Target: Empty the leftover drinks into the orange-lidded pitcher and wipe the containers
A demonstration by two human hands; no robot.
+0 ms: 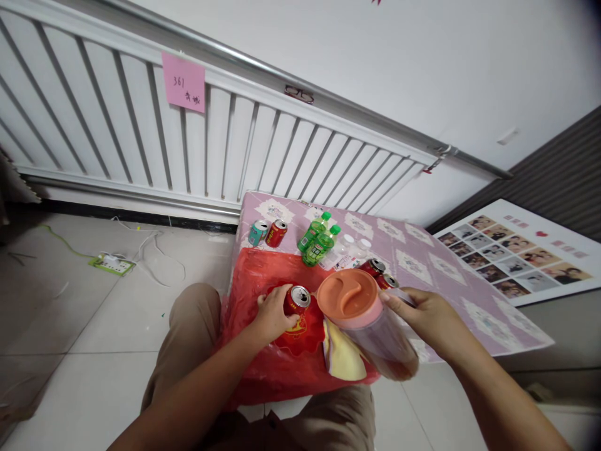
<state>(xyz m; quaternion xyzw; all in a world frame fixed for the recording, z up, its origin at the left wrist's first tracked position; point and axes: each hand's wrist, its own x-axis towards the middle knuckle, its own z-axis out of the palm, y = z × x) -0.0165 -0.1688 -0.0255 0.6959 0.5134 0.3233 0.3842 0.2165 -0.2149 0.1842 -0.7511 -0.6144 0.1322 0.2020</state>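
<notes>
My left hand (273,315) is wrapped round a red drink can (297,302), whose top is opened. The can stands over a red tray with a yellow print (303,335); whether it rests there I cannot tell. By its handle, my right hand (429,316) holds a clear pitcher (382,347) with an orange lid (347,294). The pitcher is tilted, its lid end towards the can, and brown liquid lies in its lower end. Below the lid a folded yellow cloth (345,357) lies on the red plastic sheet (251,282).
Behind stand a teal can (258,232), a red can (277,233), green bottles (319,244), white-capped bottles (352,250) and dark red cans (373,267). The table has a purple patterned cover (413,260). A radiator (225,138) lines the wall; a power strip (111,264) lies on the floor.
</notes>
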